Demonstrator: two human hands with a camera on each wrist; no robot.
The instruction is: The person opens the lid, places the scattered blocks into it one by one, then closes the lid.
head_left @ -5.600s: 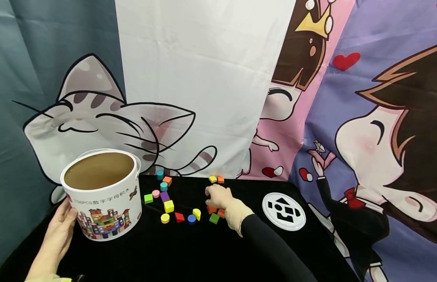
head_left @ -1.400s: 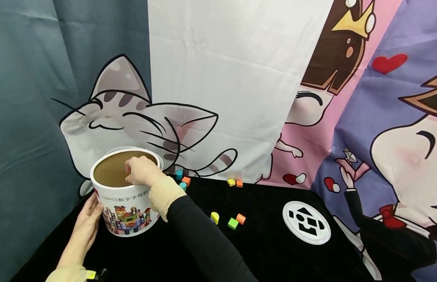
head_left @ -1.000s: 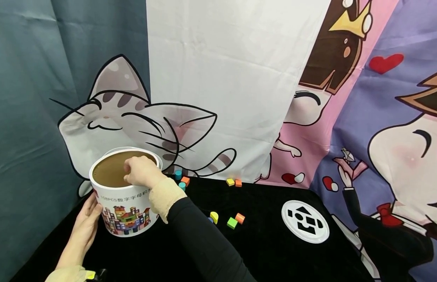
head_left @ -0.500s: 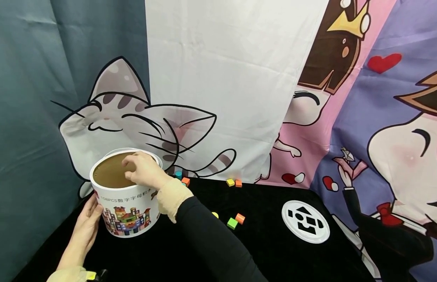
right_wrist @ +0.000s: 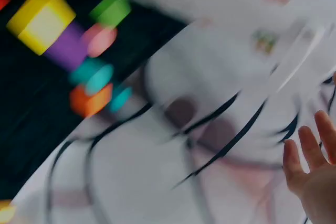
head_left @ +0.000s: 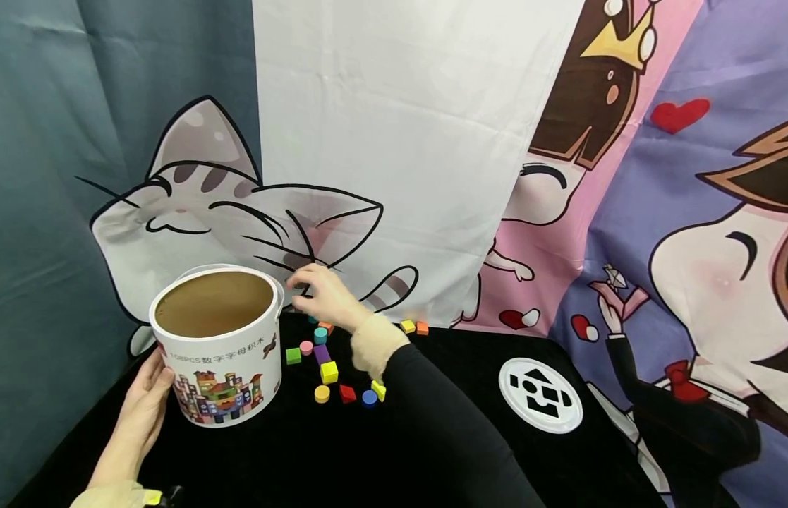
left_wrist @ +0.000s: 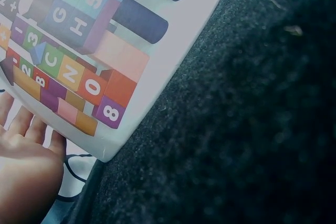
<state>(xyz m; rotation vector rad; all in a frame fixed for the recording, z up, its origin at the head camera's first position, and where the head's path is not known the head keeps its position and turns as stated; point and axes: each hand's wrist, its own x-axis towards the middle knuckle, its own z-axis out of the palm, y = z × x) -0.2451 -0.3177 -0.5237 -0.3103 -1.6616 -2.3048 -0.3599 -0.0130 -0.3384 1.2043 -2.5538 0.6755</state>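
Note:
My left hand [head_left: 138, 402] rests against the left side of the white block bucket [head_left: 231, 384], thumb toward me. In the left wrist view, its fingers [left_wrist: 35, 129] lie nearly straight along the printed wall. My right hand [head_left: 330, 295] hangs in the air just right of the bucket, fingers loosely bent and nothing visible in them. The right wrist view shows its fingers [right_wrist: 312, 148] spread apart. Below it on the black cloth lie several toy blocks, among them a green block [head_left: 293, 355], a purple block [head_left: 321, 354], a yellow cube [head_left: 329, 372] and a red block [head_left: 347, 394].
A white lid [head_left: 541, 395] with shaped holes lies at the right. A small yellow block [head_left: 408, 326] and an orange block [head_left: 422, 328] sit at the cloth's back edge. A blue cylinder [head_left: 369, 398] lies near my right sleeve. A printed curtain [head_left: 394, 141] hangs behind.
My right hand went from the blocks at the right to over the bucket, its fingers loosened, and it moved out rightward. A red-orange block is gone from beside the green one. The left hand stays put.

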